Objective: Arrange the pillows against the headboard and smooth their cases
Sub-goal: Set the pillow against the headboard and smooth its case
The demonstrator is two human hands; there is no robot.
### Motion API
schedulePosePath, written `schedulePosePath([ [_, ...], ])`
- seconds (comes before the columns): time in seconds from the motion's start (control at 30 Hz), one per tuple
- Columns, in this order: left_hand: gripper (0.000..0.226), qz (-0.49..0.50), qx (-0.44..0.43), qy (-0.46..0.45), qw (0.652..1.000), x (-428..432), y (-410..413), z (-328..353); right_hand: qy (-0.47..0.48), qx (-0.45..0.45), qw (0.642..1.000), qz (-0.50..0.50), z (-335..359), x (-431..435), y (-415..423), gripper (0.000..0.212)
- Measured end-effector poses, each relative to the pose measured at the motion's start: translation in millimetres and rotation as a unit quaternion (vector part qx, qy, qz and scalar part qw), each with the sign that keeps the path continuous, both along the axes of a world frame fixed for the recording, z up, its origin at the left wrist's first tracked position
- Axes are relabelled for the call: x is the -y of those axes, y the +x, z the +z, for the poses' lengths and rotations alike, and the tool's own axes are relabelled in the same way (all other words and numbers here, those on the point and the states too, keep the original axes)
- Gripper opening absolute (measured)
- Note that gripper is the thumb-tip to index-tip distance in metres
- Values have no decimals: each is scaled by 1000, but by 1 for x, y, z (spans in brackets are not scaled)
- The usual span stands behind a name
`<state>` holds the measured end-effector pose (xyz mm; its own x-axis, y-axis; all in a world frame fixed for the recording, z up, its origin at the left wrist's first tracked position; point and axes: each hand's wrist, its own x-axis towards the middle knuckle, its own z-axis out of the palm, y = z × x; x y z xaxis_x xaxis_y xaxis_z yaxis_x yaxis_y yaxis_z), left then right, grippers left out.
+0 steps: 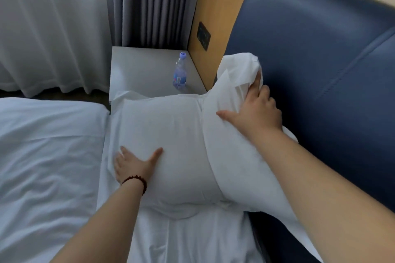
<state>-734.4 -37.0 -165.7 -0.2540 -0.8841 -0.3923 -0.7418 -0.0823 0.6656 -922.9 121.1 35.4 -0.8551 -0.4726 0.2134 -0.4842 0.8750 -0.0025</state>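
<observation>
A white pillow (171, 139) lies on the bed with its far side leaning on the dark blue padded headboard (316, 53). My left hand (134, 164), with a bead bracelet on the wrist, presses flat on the pillow's near left side, fingers spread. My right hand (258, 109) rests on the pillow's upper part by the headboard, thumb stretched out. Its fingertips are partly buried in the loose bunched end of the pillowcase (239, 70). The case is wrinkled there and at the pillow's lower edge.
A white duvet (47, 156) covers the bed to the left. Beyond the pillow stands a white bedside table (139, 70) with a plastic water bottle (180, 70). A wooden panel with a switch plate (203, 36) and curtains (64, 28) stand behind.
</observation>
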Motion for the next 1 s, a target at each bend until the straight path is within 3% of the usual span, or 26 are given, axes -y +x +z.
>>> schedulePosePath([
  [0.07, 138, 56, -12, 70, 996, 9, 2, -2, -9, 0, 1000, 1, -5, 2, -2, 135],
  [0.17, 126, 87, -5, 99, 991, 17, 4, 0, -23, 0, 1000, 10, -15, 4, 2, 134],
  [0.3, 111, 77, -97, 123, 985, 17, 4, 6, -36, 15, 999, 20, -26, 8, 13, 130],
  [0.5, 69, 78, -228, 55, 969, -1, 17, 55, -25, 22, 999, 35, -19, 11, 19, 96],
  [0.6, 51, 82, -263, -46, 960, 2, 40, 91, -55, 41, 997, 28, 3, -2, 0, 83],
  [0.67, 50, 80, -249, -90, 961, 16, 58, 108, -69, 64, 995, 25, 10, -9, -8, 79],
  [0.8, 69, 51, -163, -12, 985, 33, 82, 89, -28, 136, 990, 27, -16, -6, 3, 93],
  [1.0, 97, 93, -28, 48, 994, 27, 121, 43, -12, 153, 987, -37, -22, -13, -5, 119],
])
